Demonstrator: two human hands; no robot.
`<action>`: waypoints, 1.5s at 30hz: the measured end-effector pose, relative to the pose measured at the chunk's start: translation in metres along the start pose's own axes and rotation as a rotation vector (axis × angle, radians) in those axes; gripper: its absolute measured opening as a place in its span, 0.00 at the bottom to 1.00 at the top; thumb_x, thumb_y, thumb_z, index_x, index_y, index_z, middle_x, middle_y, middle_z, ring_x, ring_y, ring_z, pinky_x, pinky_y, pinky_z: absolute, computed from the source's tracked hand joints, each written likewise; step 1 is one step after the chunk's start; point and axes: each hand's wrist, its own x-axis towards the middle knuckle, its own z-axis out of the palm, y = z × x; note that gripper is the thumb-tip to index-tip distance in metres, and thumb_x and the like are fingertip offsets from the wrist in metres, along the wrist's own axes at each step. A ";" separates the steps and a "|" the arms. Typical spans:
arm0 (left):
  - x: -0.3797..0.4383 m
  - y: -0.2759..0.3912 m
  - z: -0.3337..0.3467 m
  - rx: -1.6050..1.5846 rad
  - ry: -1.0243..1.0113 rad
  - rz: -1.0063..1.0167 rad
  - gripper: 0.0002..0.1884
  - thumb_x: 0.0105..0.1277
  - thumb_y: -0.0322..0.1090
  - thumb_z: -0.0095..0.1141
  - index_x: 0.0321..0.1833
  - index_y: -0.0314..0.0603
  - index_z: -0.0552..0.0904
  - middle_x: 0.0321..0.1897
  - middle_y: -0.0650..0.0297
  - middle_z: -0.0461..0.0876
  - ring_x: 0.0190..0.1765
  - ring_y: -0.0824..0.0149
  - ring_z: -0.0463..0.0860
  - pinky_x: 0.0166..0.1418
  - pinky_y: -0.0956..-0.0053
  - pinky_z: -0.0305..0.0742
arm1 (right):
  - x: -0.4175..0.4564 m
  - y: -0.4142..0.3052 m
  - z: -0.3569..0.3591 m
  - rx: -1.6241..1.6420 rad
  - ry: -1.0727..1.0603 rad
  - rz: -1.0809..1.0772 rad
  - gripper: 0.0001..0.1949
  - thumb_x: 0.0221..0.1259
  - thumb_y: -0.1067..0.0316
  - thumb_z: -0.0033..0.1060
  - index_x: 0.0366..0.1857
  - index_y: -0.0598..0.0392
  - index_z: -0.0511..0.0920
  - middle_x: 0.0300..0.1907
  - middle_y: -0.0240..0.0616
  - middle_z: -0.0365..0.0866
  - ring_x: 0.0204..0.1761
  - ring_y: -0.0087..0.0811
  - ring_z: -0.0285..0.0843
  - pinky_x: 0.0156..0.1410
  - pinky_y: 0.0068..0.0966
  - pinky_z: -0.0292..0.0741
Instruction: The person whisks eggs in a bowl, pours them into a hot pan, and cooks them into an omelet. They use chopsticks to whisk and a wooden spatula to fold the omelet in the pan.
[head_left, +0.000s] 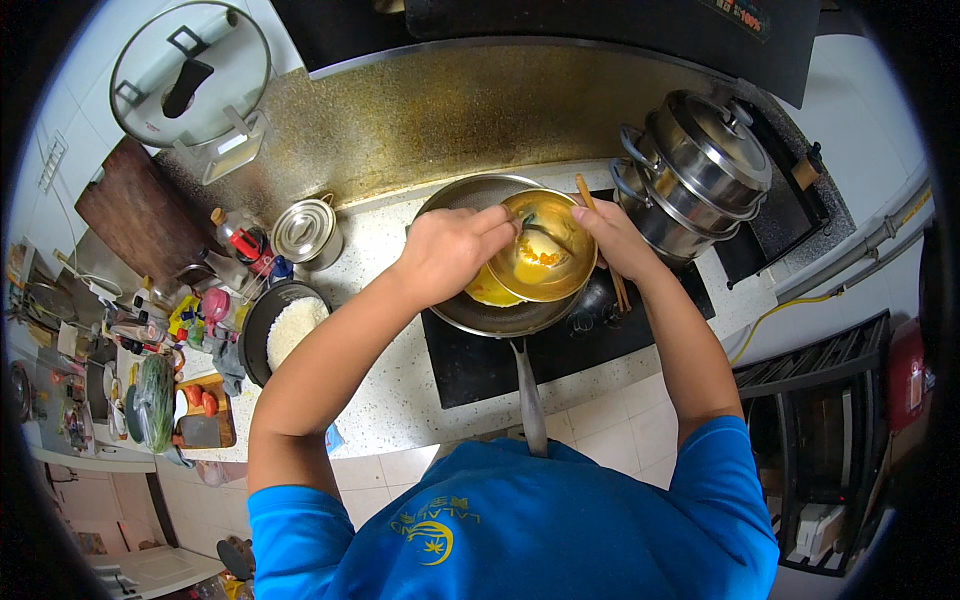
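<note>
A gold-coloured metal bowl (537, 279) is tilted above a frying pan (517, 324), with yellow beaten egg (544, 259) on its inner wall. My left hand (450, 251) pinches the bowl's left rim, its fingertips partly over the edge. On the right side, my right hand (611, 229) grips the rim with the thumb inside, and a pair of wooden chopsticks (584, 192) is held in the same hand. Egg (487, 291) lies in the pan below, partly hidden by the bowl. The pan's metal handle (529, 397) points towards my body.
The pan stands on a black cooktop (472, 375). A stacked steel steamer (697, 180) is at the right. Leftward are a lidded metal pot (306, 234), a black pot of white rice (292, 330), bottles (240, 236) and a cutting board (217, 390) with tomato pieces.
</note>
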 end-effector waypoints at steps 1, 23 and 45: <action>0.000 0.001 0.000 0.016 -0.005 -0.028 0.14 0.53 0.29 0.56 0.44 0.48 0.82 0.35 0.68 0.78 0.30 0.65 0.82 0.30 0.72 0.77 | 0.000 -0.001 0.001 -0.013 0.009 -0.007 0.20 0.68 0.51 0.49 0.44 0.62 0.78 0.31 0.30 0.77 0.32 0.19 0.72 0.36 0.19 0.69; -0.017 -0.006 -0.007 -0.012 -0.216 0.027 0.08 0.53 0.29 0.55 0.36 0.46 0.78 0.31 0.66 0.75 0.30 0.63 0.81 0.32 0.69 0.77 | 0.015 0.019 0.009 -0.036 0.036 -0.201 0.22 0.67 0.53 0.53 0.50 0.64 0.78 0.35 0.32 0.79 0.38 0.20 0.73 0.44 0.23 0.72; -0.015 0.010 0.006 0.053 0.016 -0.229 0.12 0.55 0.30 0.53 0.42 0.46 0.81 0.35 0.66 0.77 0.32 0.65 0.82 0.32 0.71 0.78 | 0.011 0.008 0.002 -0.107 0.092 -0.124 0.20 0.68 0.52 0.52 0.40 0.64 0.79 0.32 0.33 0.80 0.36 0.22 0.73 0.45 0.25 0.72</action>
